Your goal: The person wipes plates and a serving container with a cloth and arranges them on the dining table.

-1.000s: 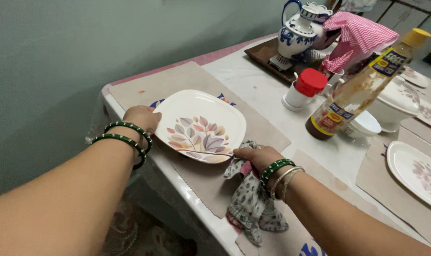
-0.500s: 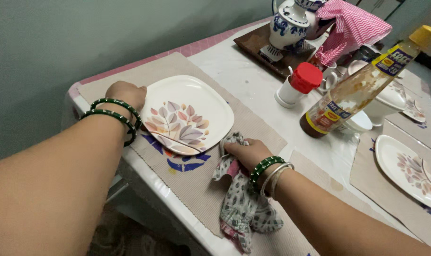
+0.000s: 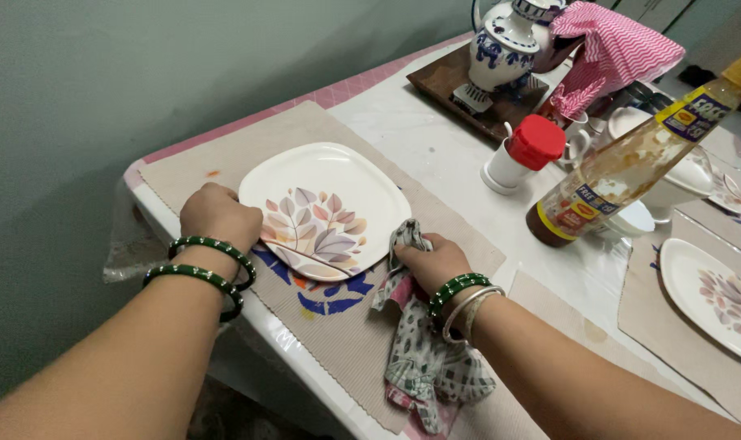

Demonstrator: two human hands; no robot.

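While both hands grip plate [image 3: 326, 208] and cloth [image 3: 423, 358], beige placemat [image 3: 338, 326] covers table [image 3: 436, 147].

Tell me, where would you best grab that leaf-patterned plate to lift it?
Probably by the plate's raised rim at its near-left edge, coming from the table's edge, where the left hand already grips it. It lies flat on the placemat, so only the rim offers purchase.

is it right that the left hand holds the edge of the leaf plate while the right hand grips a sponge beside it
Not quite. The head view shows the right hand gripping a patterned cloth, not a sponge. The rest stands: the left hand holds the edge of the leaf plate, and the cloth is beside it on the placemat.
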